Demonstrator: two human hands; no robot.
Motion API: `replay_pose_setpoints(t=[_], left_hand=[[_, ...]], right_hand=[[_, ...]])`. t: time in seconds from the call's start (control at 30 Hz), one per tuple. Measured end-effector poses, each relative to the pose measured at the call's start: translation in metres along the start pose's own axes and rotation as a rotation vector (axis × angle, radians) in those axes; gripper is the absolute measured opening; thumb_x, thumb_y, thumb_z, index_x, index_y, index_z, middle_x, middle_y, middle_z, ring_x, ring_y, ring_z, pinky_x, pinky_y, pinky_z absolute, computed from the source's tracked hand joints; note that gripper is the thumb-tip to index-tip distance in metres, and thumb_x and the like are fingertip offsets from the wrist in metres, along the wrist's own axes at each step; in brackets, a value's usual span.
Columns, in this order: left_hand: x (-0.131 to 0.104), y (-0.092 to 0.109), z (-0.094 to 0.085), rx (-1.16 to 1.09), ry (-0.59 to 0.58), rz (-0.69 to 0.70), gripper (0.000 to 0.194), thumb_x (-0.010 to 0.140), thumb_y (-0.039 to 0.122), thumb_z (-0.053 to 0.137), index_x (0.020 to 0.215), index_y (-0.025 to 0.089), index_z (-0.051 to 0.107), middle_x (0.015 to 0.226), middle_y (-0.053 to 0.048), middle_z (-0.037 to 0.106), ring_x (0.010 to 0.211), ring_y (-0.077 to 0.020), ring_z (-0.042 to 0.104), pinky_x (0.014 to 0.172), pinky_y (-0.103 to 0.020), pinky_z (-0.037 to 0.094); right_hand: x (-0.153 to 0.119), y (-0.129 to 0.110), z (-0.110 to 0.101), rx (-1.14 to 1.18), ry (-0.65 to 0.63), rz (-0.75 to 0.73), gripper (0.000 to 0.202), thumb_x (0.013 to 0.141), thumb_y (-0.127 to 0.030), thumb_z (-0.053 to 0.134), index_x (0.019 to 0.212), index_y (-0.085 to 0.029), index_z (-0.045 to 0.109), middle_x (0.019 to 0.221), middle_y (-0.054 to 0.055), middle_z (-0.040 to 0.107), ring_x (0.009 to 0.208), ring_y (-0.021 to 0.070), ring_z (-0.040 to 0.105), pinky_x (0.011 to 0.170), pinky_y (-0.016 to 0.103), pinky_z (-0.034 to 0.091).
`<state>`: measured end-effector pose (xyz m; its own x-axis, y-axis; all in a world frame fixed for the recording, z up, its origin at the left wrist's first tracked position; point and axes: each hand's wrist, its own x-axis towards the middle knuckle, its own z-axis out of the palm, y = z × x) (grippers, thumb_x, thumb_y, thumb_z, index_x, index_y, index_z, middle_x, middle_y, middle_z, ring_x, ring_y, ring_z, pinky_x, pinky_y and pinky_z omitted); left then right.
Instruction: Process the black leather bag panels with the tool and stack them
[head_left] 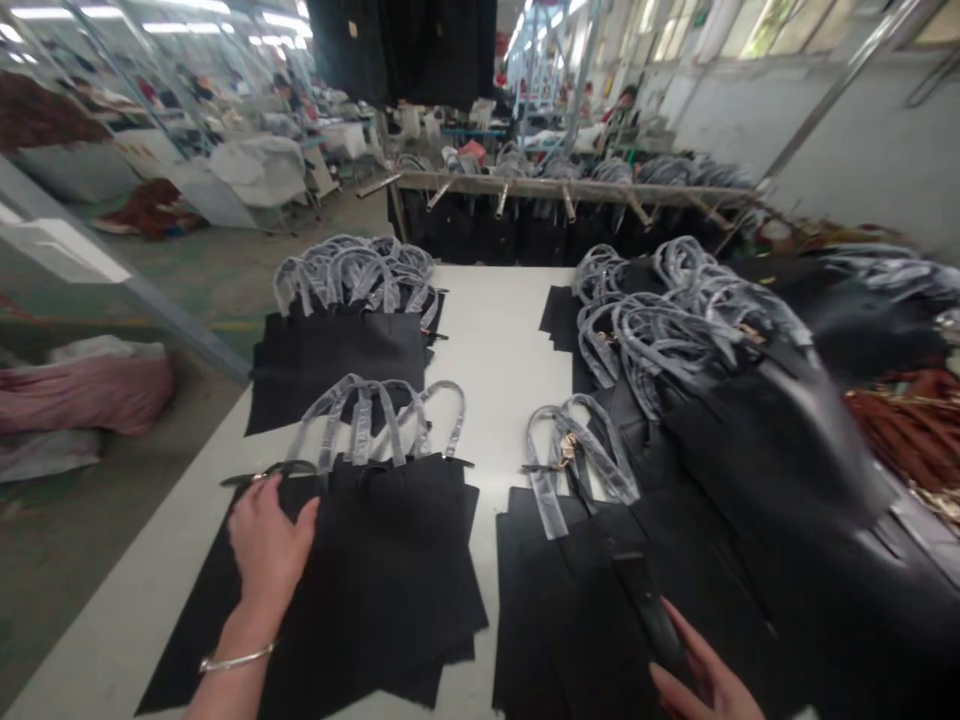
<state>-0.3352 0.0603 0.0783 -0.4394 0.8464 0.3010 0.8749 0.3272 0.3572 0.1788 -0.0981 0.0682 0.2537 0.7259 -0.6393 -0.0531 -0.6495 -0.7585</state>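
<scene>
My left hand lies palm down, thumb apart, on the top edge of a black bag panel in the left front pile. Its fingertips touch or nearly touch a small black strap there. Clear-wrapped handles stand up from this pile. My right hand, partly cut off by the lower frame edge, is closed around a dark strap-like piece. It extends over the right front pile of black panels. Wrapped handles with a gold-coloured metal fitting lie at that pile's top.
Behind the left pile lies another stack of black panels with wrapped handles. A large heap of black bag pieces covers the right side. Beyond the white table stands a metal rack with projecting bars. Brown pieces lie far right.
</scene>
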Motion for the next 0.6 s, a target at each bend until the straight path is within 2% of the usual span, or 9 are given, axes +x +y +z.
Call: replay_pose_setpoints(t=[0.07, 0.13, 0.2, 0.27, 0.33, 0.4, 0.47, 0.6], left_hand=[[-0.033, 0.039, 0.029, -0.174, -0.114, 0.118, 0.038, 0.083, 0.036, 0.052, 0.114, 0.014, 0.054, 0.115, -0.014, 0.057, 0.112, -0.0312, 0.052, 0.096, -0.047, 0.042], [-0.082, 0.092, 0.055, -0.438, -0.399, 0.251, 0.024, 0.086, 0.029, 0.049, 0.105, 0.017, 0.059, 0.102, -0.008, 0.061, 0.092, -0.0219, 0.060, 0.085, -0.037, 0.050], [-0.136, 0.142, 0.076, -0.595, -0.689, 0.467, 0.022, 0.088, 0.020, 0.047, 0.106, 0.020, 0.060, 0.104, -0.005, 0.061, 0.093, -0.0177, 0.060, 0.085, -0.031, 0.050], [-0.184, 0.176, 0.091, -0.617, -0.856, 0.703, 0.024, 0.085, 0.013, 0.051, 0.105, 0.020, 0.062, 0.105, -0.005, 0.061, 0.098, -0.0183, 0.057, 0.089, -0.031, 0.049], [-0.220, 0.190, 0.101, -0.566, -0.872, 0.798, 0.026, 0.083, 0.008, 0.053, 0.104, 0.019, 0.063, 0.104, -0.006, 0.061, 0.100, -0.0208, 0.056, 0.089, -0.034, 0.049], [-0.240, 0.191, 0.108, -0.537, -0.830, 0.824, 0.027, 0.085, 0.006, 0.049, 0.105, 0.017, 0.063, 0.103, -0.008, 0.061, 0.100, -0.0220, 0.055, 0.088, -0.037, 0.050], [-0.247, 0.186, 0.112, -0.558, -0.792, 0.842, 0.030, 0.087, 0.005, 0.043, 0.108, 0.017, 0.062, 0.103, -0.009, 0.061, 0.100, -0.0219, 0.054, 0.088, -0.038, 0.050], [-0.243, 0.180, 0.113, -0.624, -0.756, 0.861, 0.030, 0.088, 0.006, 0.043, 0.109, 0.016, 0.061, 0.106, -0.010, 0.059, 0.102, -0.0217, 0.053, 0.089, -0.038, 0.050]], right_hand=[[0.001, -0.002, 0.008, -0.046, 0.015, -0.060, 0.094, 0.061, -0.049, 0.076, 0.140, -0.014, 0.039, 0.135, 0.015, 0.058, 0.121, 0.0284, 0.056, 0.088, 0.028, 0.055], [0.002, -0.004, 0.016, -0.106, 0.015, -0.083, 0.092, 0.063, -0.051, 0.073, 0.140, -0.013, 0.041, 0.131, 0.016, 0.060, 0.120, 0.0285, 0.056, 0.088, 0.029, 0.054], [0.003, -0.007, 0.024, -0.157, -0.023, -0.062, 0.089, 0.065, -0.053, 0.070, 0.140, -0.013, 0.042, 0.115, 0.013, 0.069, 0.102, 0.0269, 0.066, 0.076, 0.029, 0.056], [0.006, -0.011, 0.031, -0.194, -0.091, -0.016, 0.088, 0.067, -0.053, 0.067, 0.141, -0.013, 0.041, 0.086, 0.006, 0.073, 0.072, 0.0217, 0.068, 0.058, 0.028, 0.053], [0.011, -0.015, 0.038, -0.221, -0.151, 0.030, 0.086, 0.070, -0.053, 0.065, 0.141, -0.012, 0.040, 0.061, -0.001, 0.064, 0.051, 0.0159, 0.058, 0.046, 0.026, 0.045], [0.019, -0.021, 0.046, -0.222, -0.192, 0.053, 0.082, 0.070, -0.051, 0.065, 0.140, -0.013, 0.042, 0.055, -0.005, 0.057, 0.044, 0.0128, 0.053, 0.042, 0.024, 0.041], [0.028, -0.029, 0.055, -0.209, -0.200, 0.071, 0.077, 0.070, -0.048, 0.065, 0.137, -0.014, 0.045, 0.058, -0.005, 0.057, 0.042, 0.0114, 0.053, 0.039, 0.022, 0.039], [0.041, -0.043, 0.068, -0.183, -0.162, 0.082, 0.072, 0.072, -0.044, 0.063, 0.135, -0.015, 0.044, 0.064, -0.004, 0.058, 0.042, 0.0100, 0.053, 0.038, 0.022, 0.039]])
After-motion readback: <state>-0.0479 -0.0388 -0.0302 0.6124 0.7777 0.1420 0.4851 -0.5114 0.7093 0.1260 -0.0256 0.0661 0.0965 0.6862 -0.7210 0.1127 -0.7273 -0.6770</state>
